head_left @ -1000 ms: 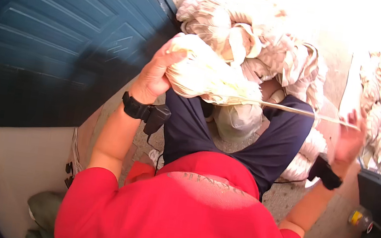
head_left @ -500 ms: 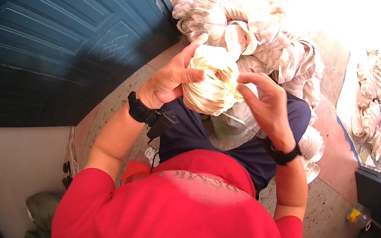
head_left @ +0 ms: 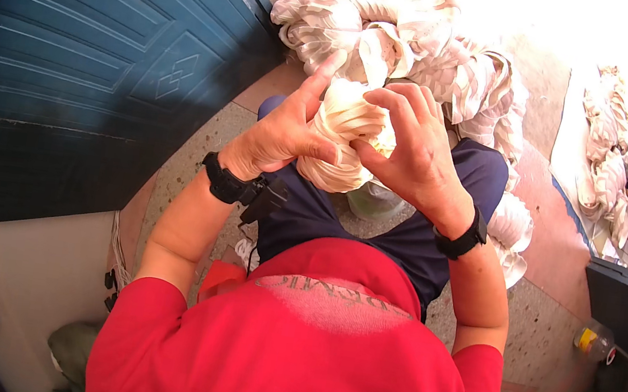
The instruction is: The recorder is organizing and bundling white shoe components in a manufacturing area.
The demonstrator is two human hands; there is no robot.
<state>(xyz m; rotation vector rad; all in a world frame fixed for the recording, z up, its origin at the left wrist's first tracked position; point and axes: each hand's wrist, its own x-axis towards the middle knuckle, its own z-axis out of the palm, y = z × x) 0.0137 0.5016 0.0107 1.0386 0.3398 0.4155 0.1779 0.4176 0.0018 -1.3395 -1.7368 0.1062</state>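
Observation:
A rounded bundle of cream fabric strips (head_left: 344,116) is held up above my lap, between my two hands. My left hand (head_left: 283,131) grips its left side, thumb across the front and fingers reaching up behind. From the right, my right hand (head_left: 421,151) closes on the bundle with curled fingers, its thumb pressed to the front near the middle. The bundle's far right side is hidden by these fingers. A pale greenish rounded thing (head_left: 373,204) shows below it between my knees; its kind I cannot make out.
Heaped pale pleated strips (head_left: 403,16) lie just beyond my knees, with another bunch (head_left: 514,228) beside my right leg. A blue panelled door (head_left: 106,78) stands at left. More strips (head_left: 611,141) lie at far right. A clear bottle (head_left: 594,344) lies at lower right.
My right hand has moved left and inward, from a pinch at the bundle's right edge to fingers over its front. The bundle looks more twisted. My left hand keeps its hold.

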